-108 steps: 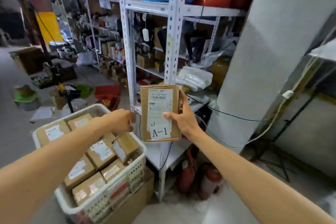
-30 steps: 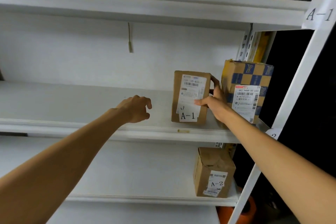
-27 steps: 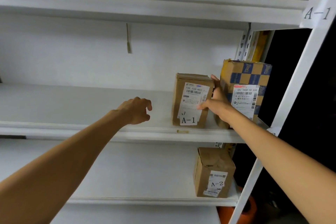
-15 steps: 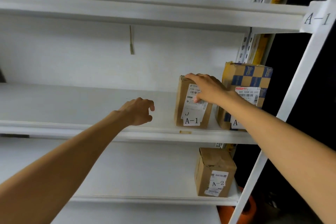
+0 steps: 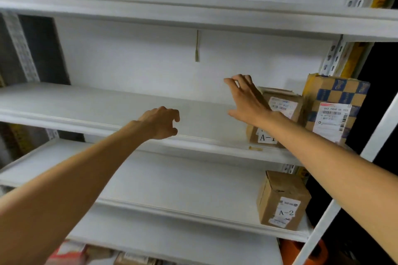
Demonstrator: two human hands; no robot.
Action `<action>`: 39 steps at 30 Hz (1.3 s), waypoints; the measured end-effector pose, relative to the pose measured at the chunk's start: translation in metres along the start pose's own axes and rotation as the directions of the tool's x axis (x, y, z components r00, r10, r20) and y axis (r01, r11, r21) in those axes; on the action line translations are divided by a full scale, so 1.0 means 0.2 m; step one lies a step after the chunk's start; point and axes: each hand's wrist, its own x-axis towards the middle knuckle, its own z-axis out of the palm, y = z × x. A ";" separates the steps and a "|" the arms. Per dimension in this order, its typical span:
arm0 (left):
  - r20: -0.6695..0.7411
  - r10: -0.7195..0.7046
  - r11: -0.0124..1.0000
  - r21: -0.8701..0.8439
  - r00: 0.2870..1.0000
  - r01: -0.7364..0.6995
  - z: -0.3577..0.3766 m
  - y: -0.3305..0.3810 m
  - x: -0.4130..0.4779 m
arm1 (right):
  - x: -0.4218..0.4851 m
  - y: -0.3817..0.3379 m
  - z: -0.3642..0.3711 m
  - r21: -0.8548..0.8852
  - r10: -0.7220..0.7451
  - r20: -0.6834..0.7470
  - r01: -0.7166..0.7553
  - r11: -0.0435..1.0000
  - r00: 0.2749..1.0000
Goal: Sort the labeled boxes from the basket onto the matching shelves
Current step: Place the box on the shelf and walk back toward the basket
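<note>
At the left, the middle shelf (image 5: 86, 101) runs white and bare toward the far wall. The left hand (image 5: 160, 121) hangs just above the shelf's near lip, its fingers loosely curled and holding nothing. Above and behind it, a thin cord (image 5: 197, 49) dangles against the back wall from the shelf overhead.

To the right, the right hand (image 5: 247, 101) is spread, fingers apart and fairly straight, at the upper left corner of the brown box marked A-1 (image 5: 284, 105). Whether the palm touches the box cannot be told. That box stands upright on the middle shelf toward its right end, and the forearm covers part of its label. Just beside it on the right stands a taller blue-and-yellow checkered box (image 5: 336, 103) with a white barcode label.

On the lower shelf (image 5: 172, 189), near its right end, sits a brown box marked A-2 (image 5: 282, 198). A white upright post (image 5: 379, 127) slants along the far right.
</note>
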 end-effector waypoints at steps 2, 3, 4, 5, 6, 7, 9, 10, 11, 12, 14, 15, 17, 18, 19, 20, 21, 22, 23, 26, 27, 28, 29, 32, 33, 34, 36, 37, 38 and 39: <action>0.005 -0.055 0.998 0.004 0.998 0.055 0.00 -0.12 -0.11 | 0.03 -0.25 0.02 0.101 -0.063 0.025 0.060 0.993 0.998; 0.006 -0.087 0.996 0.012 0.996 0.087 0.00 -0.18 -0.18 | 0.05 -0.37 0.02 0.144 -0.098 0.058 0.089 0.986 0.994; 0.006 -0.122 0.992 0.021 0.992 0.122 -0.01 -0.26 -0.26 | 0.07 -0.50 0.03 0.175 -0.132 0.090 0.115 0.978 0.987; 0.006 -0.159 0.987 0.023 0.987 0.159 -0.01 -0.34 -0.34 | 0.08 -0.63 0.05 0.199 -0.164 0.107 0.140 0.970 0.981; 0.006 -0.197 0.980 0.018 0.980 0.197 -0.02 -0.42 -0.43 | 0.10 -0.76 0.06 0.221 -0.187 0.114 0.159 0.962 0.976; 0.005 -0.236 0.972 0.013 0.972 0.236 -0.03 -0.50 -0.53 | 0.11 -0.89 0.07 0.246 -0.205 0.117 0.171 0.954 0.972; 0.004 -0.316 0.948 0.027 0.949 0.316 -0.06 -0.65 -0.72 | 0.13 -1.16 0.09 0.306 -0.248 0.124 0.201 0.931 0.961; 0.003 -0.358 0.933 0.038 0.934 0.357 -0.07 -0.72 -0.83 | 0.14 -1.30 0.09 0.340 -0.280 0.129 0.223 0.914 0.951; 0.001 -0.396 0.917 0.044 0.918 0.396 -0.08 -0.79 -0.93 | 0.14 -1.43 0.09 0.372 -0.318 0.134 0.250 0.894 0.939; -0.002 -0.431 0.901 0.045 0.902 0.431 -0.10 -0.86 -1.03 | 0.13 -1.57 0.09 0.403 -0.362 0.136 0.282 0.871 0.922; -0.019 -0.502 0.863 0.051 0.865 0.502 -0.12 -0.97 -1.23 | 0.10 -1.82 0.08 0.451 -0.455 0.132 0.355 0.819 0.880; -0.035 -0.539 0.840 0.055 0.841 0.540 -0.14 -1.02 -1.33 | 0.08 -1.94 0.07 0.466 -0.499 0.124 0.394 0.792 0.858; -0.063 -0.622 0.779 0.052 0.780 0.625 -0.16 -1.11 -1.52 | 0.04 -2.17 0.06 0.494 -0.582 0.104 0.466 0.734 0.806; -0.068 -0.667 0.741 0.047 0.742 0.670 -0.16 -1.14 -1.62 | 0.03 -2.27 0.05 0.515 -0.625 0.090 0.501 0.695 0.775; -0.072 -0.710 0.699 0.049 0.701 0.713 -0.16 -1.18 -1.72 | 0.01 -2.37 0.05 0.542 -0.667 0.078 0.530 0.652 0.741; -0.074 -0.748 0.657 0.057 0.659 0.752 -0.16 -1.21 -1.81 | 0.00 -2.46 0.05 0.566 -0.706 0.067 0.556 0.609 0.705; -0.072 -0.784 0.613 0.066 0.617 0.787 -0.16 -1.24 -1.90 | -0.01 -2.55 0.04 0.591 -0.740 0.054 0.576 0.565 0.670; -0.068 -0.813 0.575 0.072 0.579 0.815 -0.16 -1.26 -1.98 | -0.03 -2.63 0.03 0.616 -0.767 0.043 0.587 0.525 0.640; -0.061 -0.837 0.540 0.077 0.544 0.838 -0.15 -1.27 -2.06 | -0.04 -2.71 0.03 0.641 -0.794 0.032 0.597 0.482 0.607; -0.056 -0.892 0.446 0.043 0.448 0.894 -0.15 -1.26 -2.30 | -0.11 -2.93 0.01 0.711 -0.879 -0.014 0.623 0.326 0.477; -0.054 -0.912 0.405 0.027 0.406 0.914 -0.15 -1.26 -2.39 | -0.13 -2.99 0.01 0.730 -0.906 -0.031 0.628 0.268 0.423; -0.052 -0.933 0.355 0.015 0.355 0.935 -0.16 -1.24 -2.47 | -0.16 -3.05 0.00 0.746 -0.931 -0.046 0.632 0.210 0.363; -0.055 -0.952 0.301 0.004 0.300 0.954 -0.16 -1.23 -2.55 | -0.19 -3.11 -0.01 0.753 -0.952 -0.052 0.638 0.161 0.303; -0.067 -0.989 0.136 -0.027 0.134 0.990 -0.14 -1.15 -2.77 | -0.30 -3.28 -0.06 0.735 -0.985 -0.083 0.677 0.040 0.149; -0.072 -0.994 0.087 -0.026 0.085 0.996 -0.12 -1.12 -2.84 | -0.35 -3.33 -0.07 0.731 -0.990 -0.092 0.682 0.004 0.103; -0.079 -0.996 0.037 -0.019 0.036 0.999 -0.11 -1.07 -2.90 | -0.40 -3.38 -0.09 0.727 -0.993 -0.105 0.686 -0.037 0.057; -0.073 -0.996 -0.058 -0.020 -0.060 0.998 -0.06 -0.96 -3.00 | -0.52 -3.46 -0.14 0.712 -0.988 -0.148 0.690 -0.133 -0.037; -0.062 -0.993 -0.099 -0.030 -0.101 0.995 -0.03 -0.89 -3.06 | -0.59 -3.50 -0.17 0.698 -0.982 -0.170 0.693 -0.182 -0.086; -0.048 -0.989 -0.137 -0.035 -0.139 0.990 0.00 -0.81 -3.10 | -0.66 -3.52 -0.19 0.684 -0.972 -0.191 0.691 -0.233 -0.140; -0.034 -0.983 -0.178 -0.032 -0.179 0.984 0.02 -0.73 -3.16 | -0.74 -3.55 -0.22 0.671 -0.960 -0.207 0.686 -0.281 -0.191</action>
